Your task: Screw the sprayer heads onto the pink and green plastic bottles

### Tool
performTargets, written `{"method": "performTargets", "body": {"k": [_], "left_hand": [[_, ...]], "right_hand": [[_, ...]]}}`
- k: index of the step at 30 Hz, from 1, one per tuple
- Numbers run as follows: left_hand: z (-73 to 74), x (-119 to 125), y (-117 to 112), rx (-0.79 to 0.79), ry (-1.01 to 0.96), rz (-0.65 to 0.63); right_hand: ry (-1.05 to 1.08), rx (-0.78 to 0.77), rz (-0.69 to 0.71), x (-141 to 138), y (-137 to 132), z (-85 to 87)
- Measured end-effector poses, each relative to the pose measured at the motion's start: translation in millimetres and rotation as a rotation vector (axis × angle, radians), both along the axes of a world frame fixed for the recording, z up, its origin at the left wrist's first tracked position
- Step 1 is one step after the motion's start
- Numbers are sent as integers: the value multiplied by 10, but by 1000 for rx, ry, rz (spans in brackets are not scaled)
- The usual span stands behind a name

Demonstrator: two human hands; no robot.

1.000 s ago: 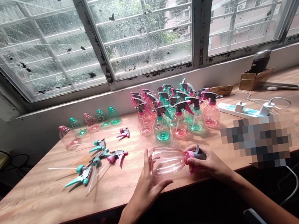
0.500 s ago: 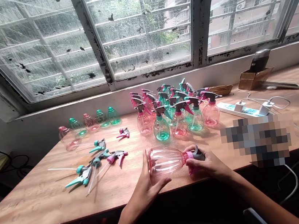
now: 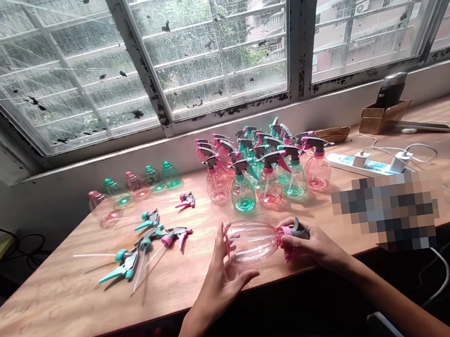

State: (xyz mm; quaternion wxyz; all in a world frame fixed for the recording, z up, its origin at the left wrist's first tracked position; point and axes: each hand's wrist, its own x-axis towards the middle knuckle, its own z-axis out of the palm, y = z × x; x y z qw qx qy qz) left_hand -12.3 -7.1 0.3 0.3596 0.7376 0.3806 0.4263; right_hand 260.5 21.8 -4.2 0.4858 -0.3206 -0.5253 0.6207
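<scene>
A clear pink spray bottle [image 3: 253, 241] lies sideways in front of me, its base to the left and its neck to the right. My right hand [image 3: 307, 240] is closed around the pink and grey spray head [image 3: 295, 231] at the neck. At the base, my left hand [image 3: 225, 268] is cupped with fingers and thumb spread apart; whether the fingertips touch the plastic I cannot tell. Several loose spray heads with tubes, among them a green one [image 3: 124, 264] and a pink one [image 3: 176, 236], lie on the table to the left.
Beyond my hands stand several pink and green bottles fitted with spray heads [image 3: 269, 182]. Open bottles without heads [image 3: 136, 184] stand at the back left. On the right are a white power strip [image 3: 342, 163] with cables, a blurred patch, and a cardboard box [image 3: 382, 117].
My left hand's fingers have loosened slightly at the bottle's base. The bottle has shifted a touch to the right, while my right hand keeps its hold on the spray head.
</scene>
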Motion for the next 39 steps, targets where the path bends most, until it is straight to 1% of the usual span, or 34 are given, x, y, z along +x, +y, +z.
{"method": "performTargets", "body": {"k": [3,5,9,12,14,18,20,23,25,27,31,33,37,39], "left_hand": [[77,18,-22,-81,-4,23],[91,16,-15,-77,23,36],[-2,-12,31,14,26,5],[-59,-11,41,7,-36,-45],[-44,6,25,-28,-52,-44],[38,30,-12,-91,-32,-3],[41,21,-4,-71,-1,-1],[-17,-9,37,12,16,-22],[-55,-22,59,33,0,-48],[-61,-21,60,17,-5,-53],[-2,-1,21,-81,31,-6],[15,2,10,-96,35,-2],[-29,-19,31,31,62,-1],[-57,-30,46,69,70,-14]], "right_hand": [[-59,12,18,11,-15,11],[-79,4,22,13,-20,13],[-48,-2,8,5,-14,8],[-34,5,-1,1,-13,11],[-51,5,1,3,-18,17],[-98,7,14,11,-25,27],[-100,12,9,13,-23,27],[-96,19,-3,14,-19,25],[-100,15,-4,14,-19,25],[-102,14,-1,15,-21,26],[-109,13,16,15,-27,26],[-105,-1,25,14,-27,24],[-68,-20,21,9,-21,16],[-51,-21,14,7,-21,16]]}}
